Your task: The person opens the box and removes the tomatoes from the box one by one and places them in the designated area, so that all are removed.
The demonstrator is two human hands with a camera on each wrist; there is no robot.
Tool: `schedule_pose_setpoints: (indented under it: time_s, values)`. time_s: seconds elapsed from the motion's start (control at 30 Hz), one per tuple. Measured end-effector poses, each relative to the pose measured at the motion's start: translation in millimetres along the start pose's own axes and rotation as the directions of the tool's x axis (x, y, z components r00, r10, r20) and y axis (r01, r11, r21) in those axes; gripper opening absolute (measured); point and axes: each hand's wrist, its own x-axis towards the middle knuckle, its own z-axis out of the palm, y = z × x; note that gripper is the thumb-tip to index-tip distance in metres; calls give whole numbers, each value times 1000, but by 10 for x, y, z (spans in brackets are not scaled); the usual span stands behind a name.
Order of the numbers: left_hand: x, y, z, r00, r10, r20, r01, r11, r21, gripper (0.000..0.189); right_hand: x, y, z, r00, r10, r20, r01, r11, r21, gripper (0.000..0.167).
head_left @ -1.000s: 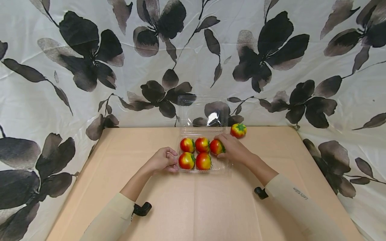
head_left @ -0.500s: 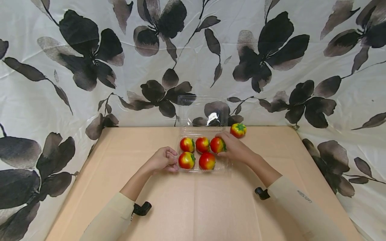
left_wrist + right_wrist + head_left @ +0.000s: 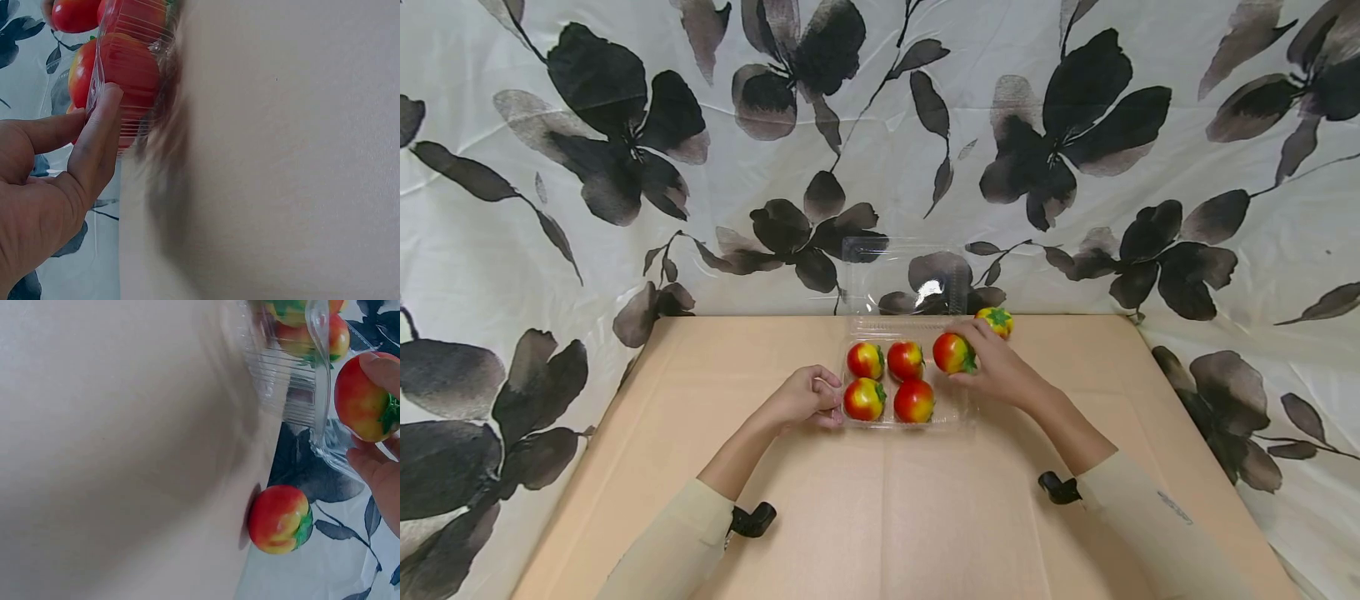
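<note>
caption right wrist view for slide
Right grip holding a red-yellow fruit by the clear box, another fruit on the table.

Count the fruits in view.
6: far-left fruit, near-left fruit, far-middle fruit and near-middle fruit in the clear container; held fruit in the right hand; loose fruit on the table, partly behind that hand.

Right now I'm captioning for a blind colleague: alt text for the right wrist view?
A right hand holds a red-yellow fruit by a clear container with more fruits inside; another fruit sits near the edge of a tan table, floral cloth beyond.
</note>
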Motion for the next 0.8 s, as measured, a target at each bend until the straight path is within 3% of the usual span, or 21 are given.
schedule_pose_setpoints:
  time_s: [0.57,0.8]
  values:
    - [18,-15,3,1000,0,-2,0,999,36,29,-319,283,-211,988,26,-152,-23,1000,20,83]
    - [17,-11,-5,1000,9,-1,-9,999,38,30,-390,441,-347,981,109,-162,-104,994,35,79]
